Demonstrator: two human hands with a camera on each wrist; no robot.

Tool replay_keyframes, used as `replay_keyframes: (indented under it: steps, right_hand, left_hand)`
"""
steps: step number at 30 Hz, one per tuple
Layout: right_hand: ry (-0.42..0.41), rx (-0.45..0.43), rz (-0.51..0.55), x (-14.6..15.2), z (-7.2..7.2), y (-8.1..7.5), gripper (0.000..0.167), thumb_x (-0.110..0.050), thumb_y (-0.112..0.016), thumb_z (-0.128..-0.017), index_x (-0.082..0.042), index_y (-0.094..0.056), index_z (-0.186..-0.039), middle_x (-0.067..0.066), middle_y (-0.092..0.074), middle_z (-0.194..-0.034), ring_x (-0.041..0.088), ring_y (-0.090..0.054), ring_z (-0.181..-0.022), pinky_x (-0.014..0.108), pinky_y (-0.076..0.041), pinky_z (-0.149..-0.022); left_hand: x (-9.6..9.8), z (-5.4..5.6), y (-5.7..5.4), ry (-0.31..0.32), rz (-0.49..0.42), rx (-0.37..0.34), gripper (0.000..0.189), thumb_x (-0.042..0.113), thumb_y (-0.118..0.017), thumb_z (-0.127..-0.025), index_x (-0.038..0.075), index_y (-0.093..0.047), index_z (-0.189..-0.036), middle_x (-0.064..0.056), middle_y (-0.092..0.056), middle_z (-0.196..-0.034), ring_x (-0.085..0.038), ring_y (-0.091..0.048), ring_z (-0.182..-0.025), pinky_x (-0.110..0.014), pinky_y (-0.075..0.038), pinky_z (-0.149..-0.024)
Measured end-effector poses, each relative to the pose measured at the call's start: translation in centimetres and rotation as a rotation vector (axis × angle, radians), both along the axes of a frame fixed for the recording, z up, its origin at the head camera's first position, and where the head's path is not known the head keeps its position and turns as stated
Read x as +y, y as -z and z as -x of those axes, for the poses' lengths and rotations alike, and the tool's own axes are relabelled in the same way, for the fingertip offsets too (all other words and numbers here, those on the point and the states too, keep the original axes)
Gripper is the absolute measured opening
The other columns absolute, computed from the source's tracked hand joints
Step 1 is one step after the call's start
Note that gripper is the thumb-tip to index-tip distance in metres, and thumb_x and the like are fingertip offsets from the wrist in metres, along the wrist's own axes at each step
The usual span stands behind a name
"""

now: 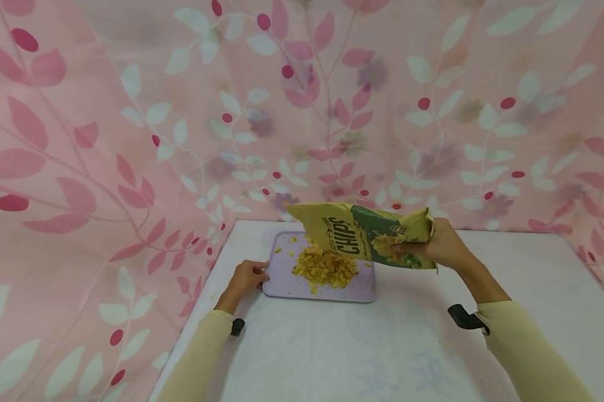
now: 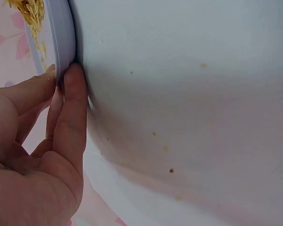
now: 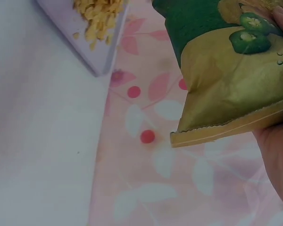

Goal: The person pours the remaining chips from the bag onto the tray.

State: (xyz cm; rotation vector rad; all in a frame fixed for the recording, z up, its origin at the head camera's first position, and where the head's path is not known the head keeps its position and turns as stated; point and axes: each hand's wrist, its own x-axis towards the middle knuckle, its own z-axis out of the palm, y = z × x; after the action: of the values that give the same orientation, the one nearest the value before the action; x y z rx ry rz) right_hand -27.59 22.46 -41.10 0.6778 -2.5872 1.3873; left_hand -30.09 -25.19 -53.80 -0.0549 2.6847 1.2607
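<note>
My right hand [image 1: 447, 244] grips the bottom end of a yellow and green chip bag [image 1: 342, 231], held tilted with its mouth over a lilac tray [image 1: 282, 287]. In the right wrist view the bag's sealed end [image 3: 236, 125] shows close up, the hand partly cut off by the frame. A heap of broken chips [image 1: 327, 268] lies on the tray below the bag, with a few pieces scattered around it. At the tray's left edge, my left hand [image 1: 247, 276] pinches the rim between thumb and fingers, as the left wrist view shows up close.
The tray sits on a white-covered table [image 1: 332, 352], near its back edge. Small crumbs [image 2: 165, 149] dot the cloth by the left hand. Behind and to the left hangs a pink floral curtain [image 1: 302, 111]. Each wrist carries a black strap mount [image 1: 465, 318].
</note>
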Motion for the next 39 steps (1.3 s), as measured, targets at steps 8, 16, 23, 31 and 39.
replay_keyframes:
  steps: [8, 16, 23, 31, 39]
  right_hand:
    - [-0.04, 0.048, 0.154, -1.0, -1.3, -2.7, 0.039, 0.006, -0.083, -0.071, 0.0, -0.067, -0.106, 0.001, -0.071, -0.097, 0.005, -0.065, -0.089, 0.022, -0.052, -0.076]
    - [-0.01, 0.027, 0.027, -1.3, -1.2, -2.0, 0.033, -0.008, -0.087, -0.073, -0.005, -0.069, -0.101, 0.004, -0.071, -0.092, 0.007, -0.066, -0.083, 0.024, -0.053, -0.073]
    - [0.034, -0.054, 0.198, -1.1, -0.8, -2.1, 0.042, -0.003, -0.084, -0.074, -0.005, -0.062, -0.11, -0.004, -0.067, -0.1, 0.004, -0.062, -0.092, 0.021, -0.052, -0.075]
    - [-0.028, 0.033, -0.008, -2.4, -2.0, -2.5, 0.034, -0.003, -0.085, -0.073, -0.002, -0.067, -0.102, 0.007, -0.07, -0.091, 0.007, -0.065, -0.082, 0.029, -0.054, -0.072]
    - [-0.018, 0.02, 0.16, -1.4, -0.9, -2.5, 0.04, 0.003, -0.083, -0.072, -0.003, -0.064, -0.106, -0.002, -0.069, -0.096, 0.006, -0.064, -0.088, 0.023, -0.053, -0.074]
  left_hand:
    - [0.0, -0.2, 0.1, -0.012, -0.006, -0.011, 0.047, -0.001, -0.074, -0.083, 0.002, -0.062, -0.128, -0.007, -0.065, -0.078, -0.016, -0.065, -0.061, -0.028, -0.055, -0.06]
    - [0.2, -0.1, 0.0, -0.007, -0.012, -0.001, 0.048, -0.002, -0.075, -0.082, 0.001, -0.062, -0.128, -0.007, -0.066, -0.08, -0.017, -0.066, -0.063, -0.029, -0.055, -0.061]
    - [0.1, -0.1, 0.1, -0.016, -0.019, -0.005, 0.048, -0.002, -0.074, -0.082, 0.001, -0.061, -0.129, -0.007, -0.067, -0.08, -0.017, -0.066, -0.063, -0.028, -0.055, -0.06]
    - [0.2, -0.1, 0.0, -0.027, -0.029, -0.006, 0.048, -0.002, -0.075, -0.082, 0.003, -0.063, -0.128, -0.007, -0.068, -0.08, -0.018, -0.067, -0.064, -0.028, -0.055, -0.06]
    - [0.1, 0.2, 0.1, -0.02, -0.035, 0.012, 0.047, -0.003, -0.075, -0.082, 0.0, -0.062, -0.127, -0.008, -0.068, -0.08, -0.019, -0.067, -0.063, -0.03, -0.055, -0.06]
